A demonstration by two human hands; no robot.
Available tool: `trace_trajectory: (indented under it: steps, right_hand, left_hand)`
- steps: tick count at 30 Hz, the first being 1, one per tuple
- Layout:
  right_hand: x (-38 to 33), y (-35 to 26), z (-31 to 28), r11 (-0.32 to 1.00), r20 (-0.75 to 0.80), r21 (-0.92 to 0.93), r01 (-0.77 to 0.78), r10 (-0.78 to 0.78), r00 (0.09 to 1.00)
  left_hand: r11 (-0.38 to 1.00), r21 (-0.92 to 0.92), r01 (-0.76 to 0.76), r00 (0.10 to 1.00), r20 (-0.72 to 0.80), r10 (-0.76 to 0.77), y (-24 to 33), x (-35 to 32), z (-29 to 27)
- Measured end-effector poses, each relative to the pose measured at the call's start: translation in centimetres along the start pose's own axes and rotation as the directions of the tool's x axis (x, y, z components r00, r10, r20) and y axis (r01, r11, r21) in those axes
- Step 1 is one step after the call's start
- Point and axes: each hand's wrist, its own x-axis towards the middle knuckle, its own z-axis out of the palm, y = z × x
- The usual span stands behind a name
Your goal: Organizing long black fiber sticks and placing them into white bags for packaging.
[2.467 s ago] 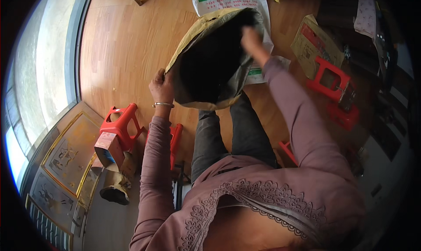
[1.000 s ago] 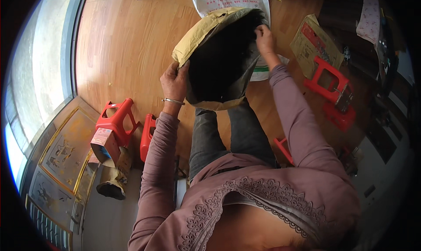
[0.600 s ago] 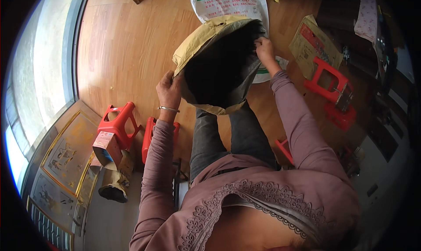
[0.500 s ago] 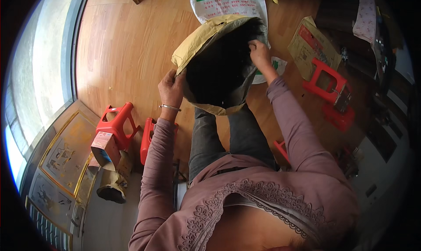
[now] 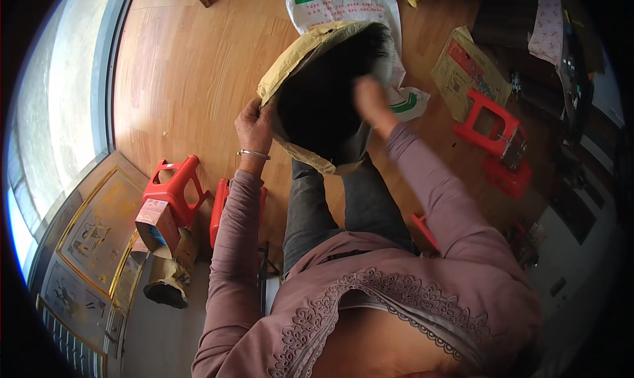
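A wide-mouthed yellowish paper sack (image 5: 300,54) stands in front of me, its opening tilted toward me. Its inside is black; whether that is dark contents or shadow I cannot tell. My left hand (image 5: 253,127), with a silver bangle at the wrist, is closed on the left part of the rim, thumb and fingers pinching the paper. Over the right side of the opening is my right hand (image 5: 374,104), blurred by motion, so its fingers do not show clearly. Behind the sack lies a white woven bag (image 5: 340,4) with a green band.
Red plastic stools stand at left (image 5: 175,186) and right (image 5: 485,123). A pink carton (image 5: 158,223) leans by the left stool. A flattened brown paper bag (image 5: 470,71) lies on the wood floor (image 5: 191,67) at right. Framed panels (image 5: 92,229) line the left wall.
My right hand has left the right rim and swung left and a little down over the opening. The right rim has shifted slightly. My left hand keeps its hold.
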Motion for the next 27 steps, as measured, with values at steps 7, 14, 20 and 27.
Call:
trace_trajectory:
  steps: [7, 14, 20, 27]
  right_hand:
    - [-0.9, -2.3, -0.2, 0.981, 0.207, -0.195, -0.019, 0.060, 0.977]
    - [4.8, 6.0, -3.9, 0.703, 0.257, 0.458, -0.544, 0.481, 0.838]
    - [-2.4, -7.3, -2.5, 0.973, 0.443, -0.225, 0.041, 0.065, 0.894]
    - [3.1, -2.3, -7.5, 0.992, 0.249, -0.059, -0.115, 0.126, 0.960]
  left_hand:
    - [0.974, 0.210, -0.085, 0.996, 0.054, 0.075, 0.4, 0.1, 1.3]
    - [0.999, 0.031, -0.026, 0.998, 0.051, 0.025, 0.2, -0.7, 0.2]
    - [0.989, 0.135, -0.059, 0.998, 0.034, 0.055, -1.2, -1.2, 0.2]
    - [0.997, 0.063, -0.046, 0.999, 0.001, 0.046, -2.1, -1.4, -0.1]
